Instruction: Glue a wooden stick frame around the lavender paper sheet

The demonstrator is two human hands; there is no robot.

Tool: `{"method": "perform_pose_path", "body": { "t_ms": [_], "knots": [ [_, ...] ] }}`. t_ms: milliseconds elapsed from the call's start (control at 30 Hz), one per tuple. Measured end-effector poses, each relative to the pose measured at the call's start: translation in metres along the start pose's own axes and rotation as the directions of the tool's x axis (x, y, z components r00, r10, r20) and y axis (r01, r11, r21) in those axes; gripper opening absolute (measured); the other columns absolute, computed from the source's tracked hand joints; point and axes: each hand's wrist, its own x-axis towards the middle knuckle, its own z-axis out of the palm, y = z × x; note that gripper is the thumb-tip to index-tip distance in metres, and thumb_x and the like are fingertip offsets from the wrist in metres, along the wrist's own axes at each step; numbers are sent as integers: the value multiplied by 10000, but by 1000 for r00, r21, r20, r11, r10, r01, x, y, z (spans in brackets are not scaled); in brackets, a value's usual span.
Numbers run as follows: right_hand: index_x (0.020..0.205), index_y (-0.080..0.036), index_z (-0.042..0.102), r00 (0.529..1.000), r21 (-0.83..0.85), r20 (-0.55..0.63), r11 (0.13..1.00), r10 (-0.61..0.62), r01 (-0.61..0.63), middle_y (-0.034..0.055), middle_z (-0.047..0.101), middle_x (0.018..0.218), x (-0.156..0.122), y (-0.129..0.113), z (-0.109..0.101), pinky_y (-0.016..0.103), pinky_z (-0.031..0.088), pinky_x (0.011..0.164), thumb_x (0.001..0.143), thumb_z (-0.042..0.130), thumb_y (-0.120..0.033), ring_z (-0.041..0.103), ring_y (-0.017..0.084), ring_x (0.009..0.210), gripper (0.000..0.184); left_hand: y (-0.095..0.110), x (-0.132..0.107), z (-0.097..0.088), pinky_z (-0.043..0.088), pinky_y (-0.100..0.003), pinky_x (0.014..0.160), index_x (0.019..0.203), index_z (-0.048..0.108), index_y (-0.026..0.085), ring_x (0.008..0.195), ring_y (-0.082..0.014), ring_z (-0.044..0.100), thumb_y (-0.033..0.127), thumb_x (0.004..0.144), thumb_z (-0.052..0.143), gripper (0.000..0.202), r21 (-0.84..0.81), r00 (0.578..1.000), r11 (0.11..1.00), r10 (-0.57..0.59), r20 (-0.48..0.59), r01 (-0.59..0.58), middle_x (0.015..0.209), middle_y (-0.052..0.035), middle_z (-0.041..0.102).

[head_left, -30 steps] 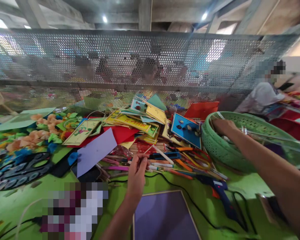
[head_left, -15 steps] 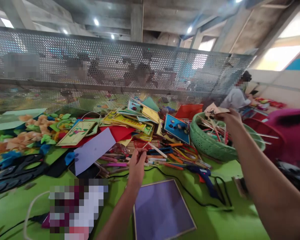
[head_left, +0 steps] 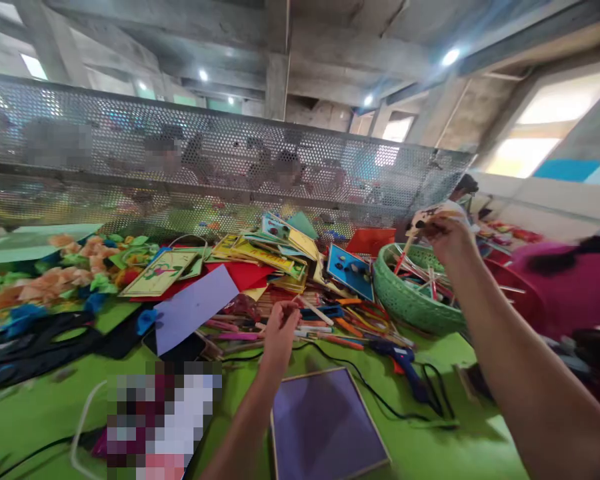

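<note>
My right hand (head_left: 449, 235) is raised over the near side of a green woven basket (head_left: 405, 297), its fingers closed on a pale paper piece (head_left: 429, 215) with dark marks. Sticks and pencils stand in that basket. My left hand (head_left: 281, 325) hovers above the middle of the table with fingertips pinched together; whatever is in them is too small to make out. Just past those fingertips lies a white marker (head_left: 316, 311) among scattered pens. Below the hand, a purple framed board (head_left: 327, 423) lies flat on the green table.
A blue glue gun (head_left: 409, 367) with a black cord lies right of the board. Behind are piled cards (head_left: 265, 250), a lilac sheet (head_left: 195, 307) and crumpled paper flowers (head_left: 63, 273). A perforated metal screen (head_left: 220, 160) spans the back. A person sits beyond the basket.
The view has tilted up slightly and shifted right. My right hand has turned the paper piece over the basket and shifted a little left. My left hand stays pinched in nearly the same place.
</note>
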Motion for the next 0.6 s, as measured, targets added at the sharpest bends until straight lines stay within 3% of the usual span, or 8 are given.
{"method": "perform_pose_path", "body": {
  "t_ms": [133,267,333,400,500,567,600],
  "knots": [
    [735,-205,592,976,213,90,953,200,-215,-26,614,662,-19,-39,29,310,539,659,882,663,-295,600,114,611,187,2,0,-1,492,-329,921,993,677,196,981,-201,641,495,764,823,404,-65,996,998,15,89,-9,998,-58,699],
    [715,-221,635,904,248,349,906,247,-343,-11,677,648,-67,-81,69,331,525,654,670,743,-231,641,148,615,117,7,-5,-1,404,-435,1133,1312,596,269,1258,-265,592,524,733,865,687,-174,985,985,13,171,17,1329,-104,642],
    [797,-193,708,805,188,538,896,249,-402,23,741,737,-104,-98,94,332,532,664,552,820,-179,680,181,674,270,10,-7,-1,348,-467,1179,1440,505,314,1376,-300,520,519,686,904,877,-206,981,978,1,195,40,1472,-120,553],
    [817,-175,730,672,113,699,890,244,-442,29,751,747,-145,-109,119,323,531,652,461,854,-106,686,199,685,383,14,-10,0,333,-471,1186,1489,454,332,1419,-315,481,502,645,935,987,-240,968,968,-9,252,71,1516,-127,512],
    [824,-187,726,459,21,867,906,194,-424,4,744,762,-194,-113,149,324,533,680,526,791,-132,681,204,721,311,21,-11,2,376,-429,1145,1469,471,331,1340,-279,543,442,638,951,966,-348,947,931,8,320,110,1421,-92,589],
    [886,-197,729,399,14,905,925,149,-379,-4,750,830,-212,-108,161,330,534,748,585,714,-161,680,206,793,304,24,-10,2,410,-363,1086,1333,582,272,1201,-231,608,411,625,961,815,-383,967,915,-24,254,123,1257,-64,666],
    [911,-200,728,402,12,906,942,131,-334,-5,748,848,-216,-104,164,329,529,762,608,687,-180,675,205,808,306,24,-9,2,425,-332,1045,1244,622,240,1120,-206,628,397,614,968,736,-394,976,910,-45,215,129,1158,-49,688]
  ]
}}
